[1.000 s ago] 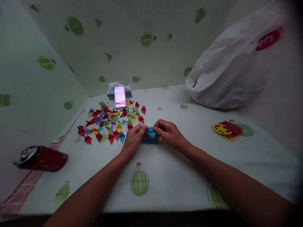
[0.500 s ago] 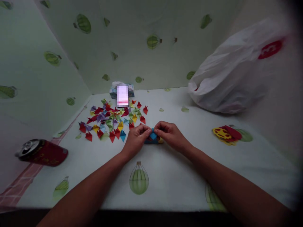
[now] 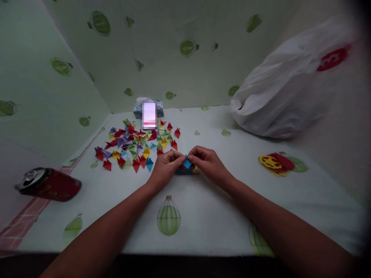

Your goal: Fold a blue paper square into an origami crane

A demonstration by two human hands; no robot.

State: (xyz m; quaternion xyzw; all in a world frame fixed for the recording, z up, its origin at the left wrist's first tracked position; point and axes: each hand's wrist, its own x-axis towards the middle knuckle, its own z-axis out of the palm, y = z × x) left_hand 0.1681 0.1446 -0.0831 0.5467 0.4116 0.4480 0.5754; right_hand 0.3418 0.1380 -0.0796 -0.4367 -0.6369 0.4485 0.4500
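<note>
The folded blue diamond [image 3: 187, 163] has turned, pinched by left [image 3: 166, 166] and right hands [image 3: 208, 163].

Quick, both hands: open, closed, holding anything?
Left hand: closed, thumb and fingers pinching the small blue folded paper at its left side.
Right hand: closed, pinching the same paper at its right side.

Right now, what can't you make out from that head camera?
All in the head view:
- Lit screen: contents blurred into blocks.
- White bag: its plastic hides most of what's inside.
- Blue paper: fingers of the left hand and right hand cover its side edges.
- Folded paper pieces: overlapping, too small to count surely.
</note>
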